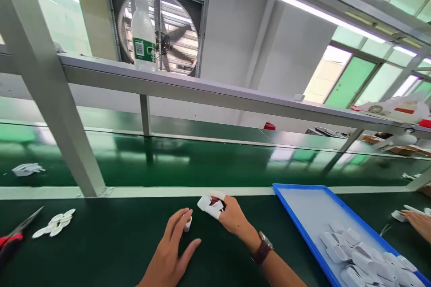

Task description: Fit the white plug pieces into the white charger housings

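My right hand (233,216), with a watch on the wrist, is closed around a white plastic housing (210,208) held just above the dark green bench. The housing's open side shows some red and white parts inside, too small to name. To its left, my left hand (173,244) has its fingers stretched and the thumb spread apart. A small white piece (187,224) shows beside its index finger, partly hidden; whether the fingers touch it I cannot tell.
A blue-rimmed tray (296,228) with several white housings (367,260) lies at right. Flat white pieces (57,223) and red-handled scissors (20,231) are at left. A metal post (57,85) rises nearby. Another person's hand (419,223) works at far right. Beyond runs a green conveyor belt (208,161).
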Tool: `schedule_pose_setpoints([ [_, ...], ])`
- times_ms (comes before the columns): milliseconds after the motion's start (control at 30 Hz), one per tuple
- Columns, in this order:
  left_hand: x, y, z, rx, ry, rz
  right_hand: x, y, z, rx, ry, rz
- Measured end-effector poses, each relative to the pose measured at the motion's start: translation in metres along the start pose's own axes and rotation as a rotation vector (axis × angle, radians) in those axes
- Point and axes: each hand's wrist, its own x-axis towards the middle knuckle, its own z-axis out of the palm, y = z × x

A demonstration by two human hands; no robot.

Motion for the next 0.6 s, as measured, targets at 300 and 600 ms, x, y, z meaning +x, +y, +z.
schedule_pose_setpoints([
  [300, 0.023, 0.003, -0.017, -0.107, -0.028, -0.131, -0.049, -0.018, 0.015, 0.136, -0.036, -0.177],
  [600, 0.134, -0.098, -0.023, 0.18, 0.014, -0.623, -0.044, 0.06, 0.036, -0.287, 0.172, -0.503],
])
